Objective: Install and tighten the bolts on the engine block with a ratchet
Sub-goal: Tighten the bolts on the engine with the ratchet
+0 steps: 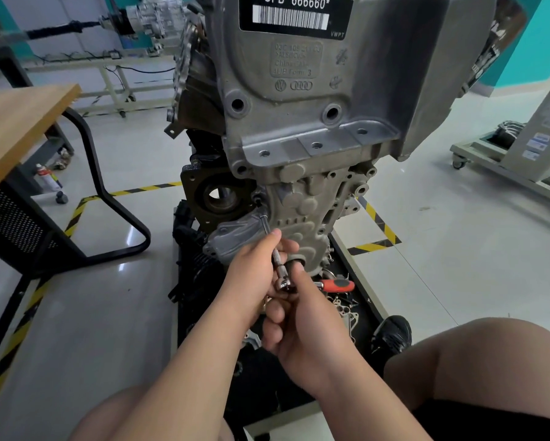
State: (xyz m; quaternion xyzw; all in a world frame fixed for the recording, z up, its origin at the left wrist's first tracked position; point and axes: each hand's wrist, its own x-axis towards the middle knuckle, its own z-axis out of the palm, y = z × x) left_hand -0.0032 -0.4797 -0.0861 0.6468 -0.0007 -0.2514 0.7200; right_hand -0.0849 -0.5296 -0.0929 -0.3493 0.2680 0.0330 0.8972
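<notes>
Ratchet (pixel 302 283) gripped by both hands' fingers (pixel 269 249), engine block (pixel 299 128), glossy grey workshop floor (pixel 442 192)

i can't see the ratchet (pixel 302 284) whole: my right hand (pixel 302 332) covers most of its handle. the extension bar (pixel 269 237) tip at the engine block (pixel 299 122) is too small to tell if it's seated. the block's top is cut off.

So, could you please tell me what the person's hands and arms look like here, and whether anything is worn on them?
Both the left hand and the right hand are bare: no gloves, rings or watch visible. The forearms are bare too, with no sleeves in view.
</notes>
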